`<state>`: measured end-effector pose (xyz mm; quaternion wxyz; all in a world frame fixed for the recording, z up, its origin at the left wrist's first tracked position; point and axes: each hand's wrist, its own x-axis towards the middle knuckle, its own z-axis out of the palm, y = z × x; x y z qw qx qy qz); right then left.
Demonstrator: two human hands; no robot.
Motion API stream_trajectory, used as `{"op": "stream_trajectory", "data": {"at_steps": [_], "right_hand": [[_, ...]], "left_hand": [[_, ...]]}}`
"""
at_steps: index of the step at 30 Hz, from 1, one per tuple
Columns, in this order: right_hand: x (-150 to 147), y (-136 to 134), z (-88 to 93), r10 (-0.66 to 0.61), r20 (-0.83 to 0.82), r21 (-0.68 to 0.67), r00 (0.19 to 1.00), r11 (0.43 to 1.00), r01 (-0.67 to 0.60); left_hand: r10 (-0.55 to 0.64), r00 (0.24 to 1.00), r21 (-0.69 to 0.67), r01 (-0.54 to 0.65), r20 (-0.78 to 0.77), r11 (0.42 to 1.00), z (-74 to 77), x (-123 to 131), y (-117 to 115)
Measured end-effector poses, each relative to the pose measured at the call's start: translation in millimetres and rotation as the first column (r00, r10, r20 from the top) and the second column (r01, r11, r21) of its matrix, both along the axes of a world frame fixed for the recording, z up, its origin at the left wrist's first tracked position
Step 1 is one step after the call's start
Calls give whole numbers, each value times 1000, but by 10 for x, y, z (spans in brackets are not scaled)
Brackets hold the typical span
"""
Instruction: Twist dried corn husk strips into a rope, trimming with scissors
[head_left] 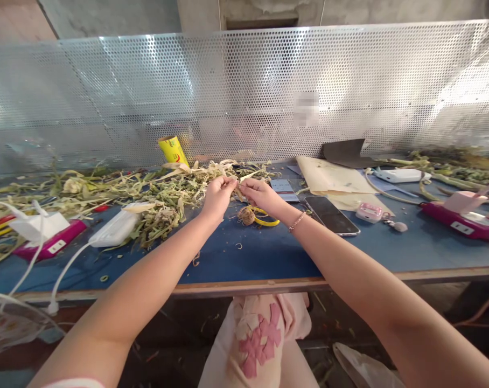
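My left hand (219,196) and my right hand (263,196) meet over the table, thumbs and fingers pinched together around a small dried plant piece (249,175). A pale, pointed strip of it sticks up by the right fingertips; the rest is mostly hidden by my fingers. Just below them lie a brown, round ball of dry fibre (246,216) and yellow loops (267,221) that look like scissor handles. Left of my hands spreads a heap of withered, greenish leaves and stalks (159,215). Small scraps lie on the blue tabletop (236,264).
A yellow cardboard tube (173,150) stands behind the heap. Rightward lie a phone (331,215), a pink earphone case (369,212) and brown paper (329,178). Magenta power strips (50,242) with white cables sit at both sides. A perforated metal screen (244,97) closes the back.
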<state>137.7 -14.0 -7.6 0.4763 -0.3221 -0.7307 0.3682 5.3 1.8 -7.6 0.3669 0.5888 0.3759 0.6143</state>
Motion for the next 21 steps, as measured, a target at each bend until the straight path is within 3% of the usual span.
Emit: {"op": "stream_trajectory", "data": {"at_steps": [8,17,21], "right_hand": [[-45,13,-8,-52,56,99,997,994,46],[-46,-30,33,-94,126,184,988,980,70],[-35,-42,37,-78,125,183,989,982,54]], "left_hand": [[132,990,-41,-131,40,991,-4,47,20],[100,993,-35,-98,60,995,-13,42,61],[96,994,34,-97,44,995,-4,21,31]]}}
